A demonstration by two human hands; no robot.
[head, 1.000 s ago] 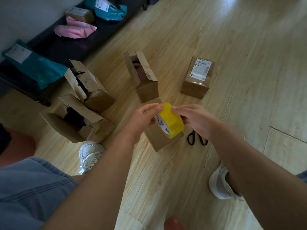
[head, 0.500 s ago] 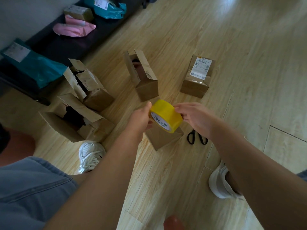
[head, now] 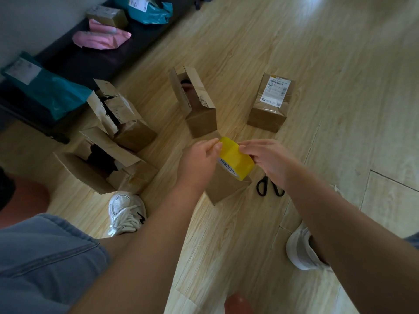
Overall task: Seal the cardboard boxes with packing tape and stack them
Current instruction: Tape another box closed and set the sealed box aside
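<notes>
Both hands hold a yellow roll of packing tape (head: 235,158) above a small cardboard box (head: 226,188) on the wooden floor. My left hand (head: 199,160) pinches the roll's upper left edge with thumb and fingertips. My right hand (head: 269,162) grips the roll's right side. Beyond them stands an open tall box (head: 195,103). A closed box with a white shipping label (head: 271,103) sits to its right. Two torn open boxes lie at the left, one (head: 122,116) behind the other (head: 102,164).
Black scissors (head: 269,188) lie on the floor just right of the small box. My white shoes (head: 125,214) (head: 301,248) flank the work spot. A dark bench (head: 90,57) along the wall carries teal and pink mailer bags and a small box.
The tape roll has turned in my hands and tilted. My left fingertips have shifted onto its upper edge and now pinch there. The boxes and scissors have not moved.
</notes>
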